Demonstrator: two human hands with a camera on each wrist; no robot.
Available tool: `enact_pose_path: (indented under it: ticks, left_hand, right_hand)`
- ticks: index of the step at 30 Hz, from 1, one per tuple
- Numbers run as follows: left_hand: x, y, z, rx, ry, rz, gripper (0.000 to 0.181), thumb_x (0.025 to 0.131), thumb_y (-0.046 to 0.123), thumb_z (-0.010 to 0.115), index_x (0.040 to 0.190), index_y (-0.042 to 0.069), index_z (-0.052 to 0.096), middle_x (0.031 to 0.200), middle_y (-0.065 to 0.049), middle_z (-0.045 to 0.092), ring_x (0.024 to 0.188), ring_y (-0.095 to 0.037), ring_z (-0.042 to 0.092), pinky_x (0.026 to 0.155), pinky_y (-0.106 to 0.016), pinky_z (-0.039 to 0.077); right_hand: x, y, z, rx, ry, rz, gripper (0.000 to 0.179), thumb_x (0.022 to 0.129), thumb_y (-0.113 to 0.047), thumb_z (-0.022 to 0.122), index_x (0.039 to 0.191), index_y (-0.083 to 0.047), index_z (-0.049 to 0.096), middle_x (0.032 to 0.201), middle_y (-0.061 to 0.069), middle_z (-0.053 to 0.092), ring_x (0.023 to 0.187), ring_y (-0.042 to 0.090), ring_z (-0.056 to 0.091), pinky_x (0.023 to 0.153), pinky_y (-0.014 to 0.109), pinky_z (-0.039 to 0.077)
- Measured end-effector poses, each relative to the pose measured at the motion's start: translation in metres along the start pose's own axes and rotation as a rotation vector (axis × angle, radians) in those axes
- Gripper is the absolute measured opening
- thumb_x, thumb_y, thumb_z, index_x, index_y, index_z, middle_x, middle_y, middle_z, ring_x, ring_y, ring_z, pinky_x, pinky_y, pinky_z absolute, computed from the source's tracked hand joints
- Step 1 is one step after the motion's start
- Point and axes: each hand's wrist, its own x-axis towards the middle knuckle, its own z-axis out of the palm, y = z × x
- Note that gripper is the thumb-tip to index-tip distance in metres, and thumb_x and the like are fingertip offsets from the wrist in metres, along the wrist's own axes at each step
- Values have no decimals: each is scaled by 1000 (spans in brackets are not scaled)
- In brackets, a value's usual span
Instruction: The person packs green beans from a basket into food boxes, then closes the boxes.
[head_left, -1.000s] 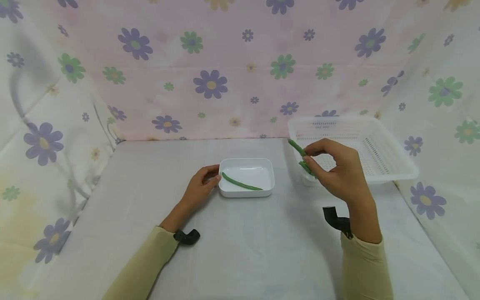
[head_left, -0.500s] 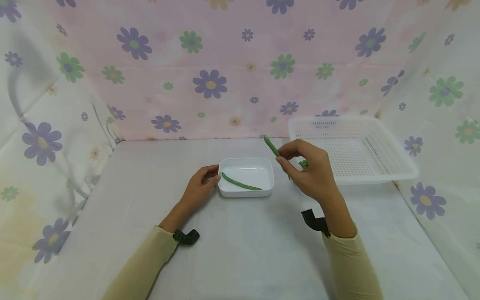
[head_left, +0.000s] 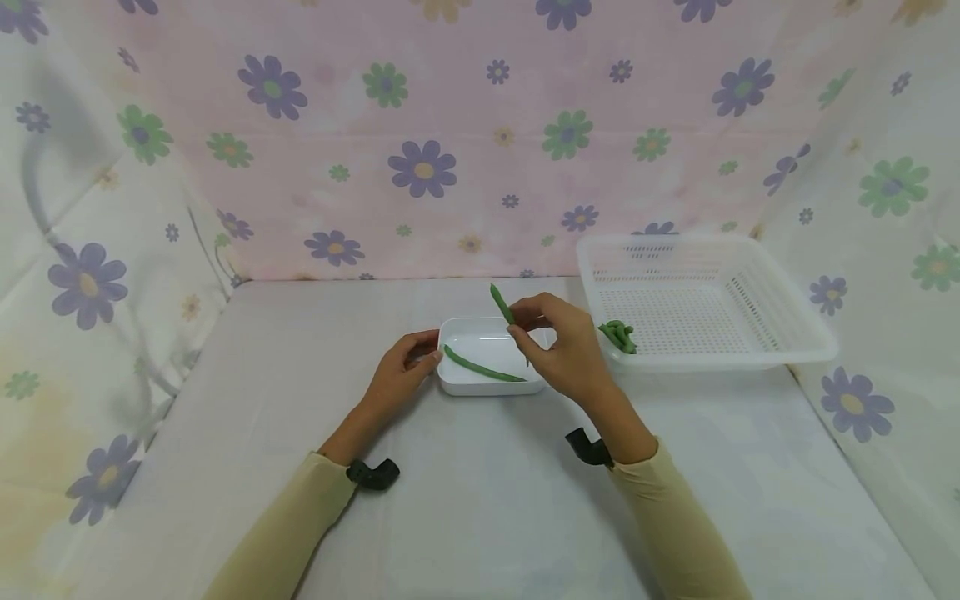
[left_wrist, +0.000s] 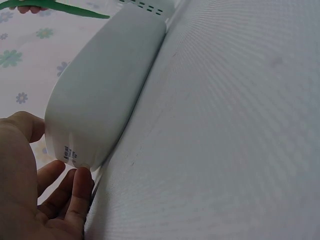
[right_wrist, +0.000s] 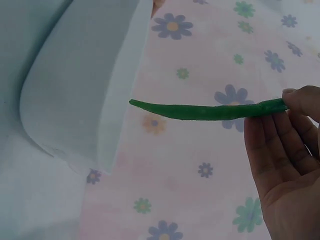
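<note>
A small white rectangular dish (head_left: pixel 489 389) stands on the table, and one long green bean (head_left: pixel 480 367) lies slantwise in it. My left hand (head_left: pixel 400 375) holds the dish at its left end; in the left wrist view the thumb and fingers of that hand (left_wrist: pixel 55 195) touch the end wall and rim. Over the dish's right side, my right hand (head_left: pixel 562 346) pinches another green bean (head_left: pixel 501 303) between thumb and fingers. In the right wrist view this bean (right_wrist: pixel 195 111) sticks out from the fingertips toward the dish (right_wrist: pixel 75 95).
At the back right stands a white perforated plastic basket (head_left: pixel 787 321), with several green beans (head_left: pixel 617 336) in its front left corner. A floral cloth (head_left: pixel 465 108) hangs behind the table (head_left: pixel 480 500) and on both sides.
My right hand has moved left from the basket to above the dish, carrying the pinched green bean. The beans in the basket's corner have come into full view. My left hand stays put.
</note>
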Motion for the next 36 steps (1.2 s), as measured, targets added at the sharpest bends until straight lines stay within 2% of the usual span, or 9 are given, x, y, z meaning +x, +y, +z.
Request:
enact_pose_path:
  ticks: [11, 21, 26, 33, 36]
  left_hand:
    - [0, -1, 1, 3, 1, -3, 47, 109, 17, 62, 151, -2, 52, 150, -21, 57, 136, -34, 57, 108, -53, 50]
    - [-1, 1, 1, 0, 1, -4, 47, 109, 17, 62, 151, -3, 52, 150, -21, 57, 136, -35, 57, 110, -55, 48]
    - [-1, 1, 1, -6, 2, -8, 47, 108, 16, 62, 150, -3, 52, 149, -22, 57, 135, -35, 57, 110, -55, 49]
    - [11, -38, 2, 14, 2, 10, 48, 108, 32, 65, 151, 11, 56, 149, -8, 60, 134, -24, 59, 107, -45, 52]
    - [12, -37, 1, 25, -1, 8, 48, 108, 33, 65, 150, 12, 56, 148, -6, 60, 133, -22, 59, 107, -44, 52]
  right_hand:
    - [-10, 27, 24, -19, -98, 113, 23, 95, 2, 77, 116, -1, 69, 102, 8, 74, 90, 20, 75, 84, 36, 63]
    - [-17, 39, 33, -48, -160, 159, 24, 93, 4, 77, 116, 2, 69, 99, 10, 73, 86, 21, 73, 80, 35, 63]
    - [-19, 46, 36, -70, -218, 206, 26, 93, 5, 76, 118, 5, 69, 101, 11, 74, 87, 22, 74, 81, 36, 63]
    - [-21, 48, 39, -132, -285, 276, 21, 92, 4, 76, 113, 0, 72, 103, 9, 73, 89, 20, 71, 81, 35, 61]
    - [-22, 49, 41, -159, -310, 292, 19, 92, 3, 77, 110, -2, 73, 102, 7, 73, 89, 19, 70, 81, 36, 62]
